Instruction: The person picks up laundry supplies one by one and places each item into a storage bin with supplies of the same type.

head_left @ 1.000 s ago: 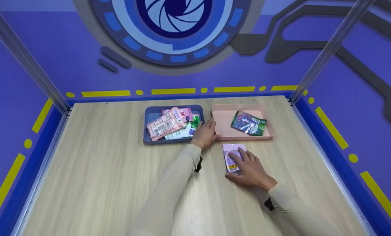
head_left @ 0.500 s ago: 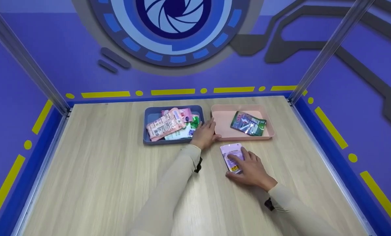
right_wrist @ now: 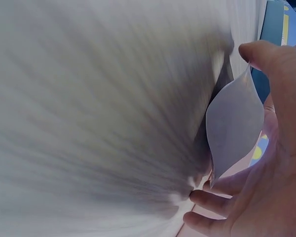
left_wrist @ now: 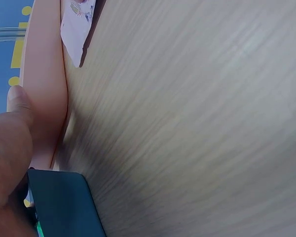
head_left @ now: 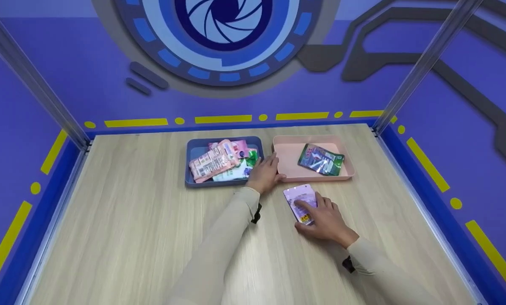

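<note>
A purple foil pouch (head_left: 299,199) lies on the table below the pink tray, under my right hand (head_left: 327,218). Thumb and fingers grip its two side edges, with one finger on its face. From the right wrist view, the pouch's pale bottom (right_wrist: 235,118) bulges between thumb (right_wrist: 259,54) and fingers. My left hand (head_left: 263,174) rests where the blue tray (head_left: 189,173) and the pink tray (head_left: 287,163) meet, fingers extended. Its thumb (left_wrist: 19,101) touches the pink tray's outer wall in the left wrist view; its other fingers are hidden there.
Several pink, white and green packets (head_left: 215,161) are heaped in the blue tray. One green pouch (head_left: 321,159) lies in the pink tray's right half. Blue panels (head_left: 227,101) enclose the wooden table (head_left: 130,220) at the back and sides.
The purple pouch has turned slightly anticlockwise and its top has shifted left under my right hand. My left hand and both trays have stayed in place.
</note>
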A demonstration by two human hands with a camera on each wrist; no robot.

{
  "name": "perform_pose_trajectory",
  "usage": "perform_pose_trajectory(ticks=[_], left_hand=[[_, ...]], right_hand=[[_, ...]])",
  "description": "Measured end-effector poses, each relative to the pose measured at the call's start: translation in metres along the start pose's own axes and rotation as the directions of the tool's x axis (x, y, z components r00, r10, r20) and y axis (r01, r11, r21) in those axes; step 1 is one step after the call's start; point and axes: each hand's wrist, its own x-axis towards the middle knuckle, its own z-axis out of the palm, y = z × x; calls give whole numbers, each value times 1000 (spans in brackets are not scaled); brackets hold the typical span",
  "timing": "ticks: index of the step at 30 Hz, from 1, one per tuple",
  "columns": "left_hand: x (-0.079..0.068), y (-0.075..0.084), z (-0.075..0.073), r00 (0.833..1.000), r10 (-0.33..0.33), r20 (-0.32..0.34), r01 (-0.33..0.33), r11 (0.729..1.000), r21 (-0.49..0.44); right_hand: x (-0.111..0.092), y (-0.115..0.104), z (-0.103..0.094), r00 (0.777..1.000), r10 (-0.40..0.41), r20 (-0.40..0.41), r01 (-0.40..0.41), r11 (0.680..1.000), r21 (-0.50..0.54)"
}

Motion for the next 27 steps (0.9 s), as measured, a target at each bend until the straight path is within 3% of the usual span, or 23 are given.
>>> perform_pose_trajectory(ticks=[27], left_hand=[[-4,1,-2,1000,5,-4,-5,1000,-7]], right_hand=[[1,-2,-2,999,-19,-43,17,998,-55]])
